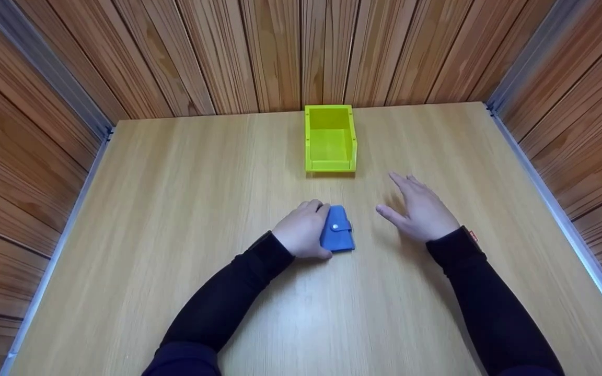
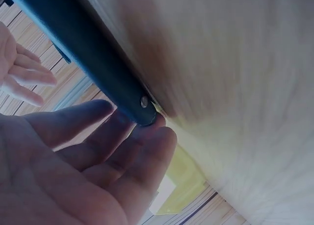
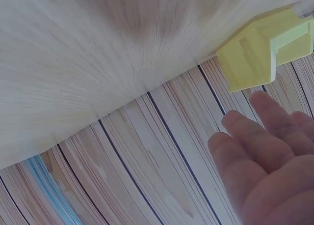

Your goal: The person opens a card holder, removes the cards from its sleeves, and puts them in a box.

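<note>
1. Left hand (image 1: 303, 231): fingers and thumb curled around the spine side of the blue case (image 1: 336, 241), from its 9 o'clock.
2. Blue case: flat on, or barely off, the table (image 1: 175, 209), snap strap (image 1: 342, 227) up. Probably light, semi-stiff, leathery, not very slippery or fragile; best pinched at the spine ends, clear of the strap.
3. Right hand (image 1: 426, 211): fingers straight, nothing held, apart at the case's 3 o'clock.
4. Yellow-green bin (image 1: 331, 166): 12 o'clock from case.
</note>
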Action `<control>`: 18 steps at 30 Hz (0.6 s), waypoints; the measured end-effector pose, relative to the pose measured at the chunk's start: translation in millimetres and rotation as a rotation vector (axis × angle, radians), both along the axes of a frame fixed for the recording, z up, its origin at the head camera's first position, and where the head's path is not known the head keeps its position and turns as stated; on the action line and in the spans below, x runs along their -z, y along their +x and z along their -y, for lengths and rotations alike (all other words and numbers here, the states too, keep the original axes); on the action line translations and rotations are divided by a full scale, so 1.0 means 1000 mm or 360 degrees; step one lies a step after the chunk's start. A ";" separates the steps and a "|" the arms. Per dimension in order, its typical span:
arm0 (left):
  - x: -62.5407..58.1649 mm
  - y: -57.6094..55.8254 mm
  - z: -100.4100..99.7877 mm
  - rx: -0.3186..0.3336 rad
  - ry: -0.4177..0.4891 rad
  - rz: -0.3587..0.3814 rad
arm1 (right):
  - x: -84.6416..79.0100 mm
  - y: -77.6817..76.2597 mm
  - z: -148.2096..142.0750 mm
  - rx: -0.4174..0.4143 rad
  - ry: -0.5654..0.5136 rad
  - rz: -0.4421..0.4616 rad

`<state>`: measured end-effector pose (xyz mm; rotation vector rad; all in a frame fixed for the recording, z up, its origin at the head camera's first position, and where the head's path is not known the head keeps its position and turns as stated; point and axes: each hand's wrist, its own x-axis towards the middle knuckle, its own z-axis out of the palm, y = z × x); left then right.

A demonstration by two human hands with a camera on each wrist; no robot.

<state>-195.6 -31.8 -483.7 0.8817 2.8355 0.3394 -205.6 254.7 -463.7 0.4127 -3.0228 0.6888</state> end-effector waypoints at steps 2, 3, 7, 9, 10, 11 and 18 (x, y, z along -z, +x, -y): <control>-0.001 0.001 0.000 -0.0002 0.0047 -0.0009 | -0.001 0.001 0.001 0.0016 -0.0001 0.0016; -0.001 0.001 0.001 0.0000 0.0076 -0.0021 | -0.002 0.001 0.001 0.0025 -0.0032 0.0029; -0.008 0.003 0.003 0.0003 0.0201 -0.0088 | -0.014 0.007 0.004 0.0056 -0.0317 0.0083; -0.014 0.004 0.006 0.0006 0.0272 -0.0123 | -0.025 0.011 0.009 0.0049 -0.0561 0.0078; -0.017 0.004 0.008 0.0007 0.0309 -0.0134 | -0.031 0.013 0.012 0.0033 -0.0674 0.0071; -0.021 0.005 0.011 0.0007 0.0349 -0.0144 | -0.037 0.015 0.017 0.0020 -0.0785 0.0062; -0.045 0.007 0.029 0.0039 0.0614 -0.0244 | -0.047 0.014 0.063 -0.0095 -0.1161 0.0128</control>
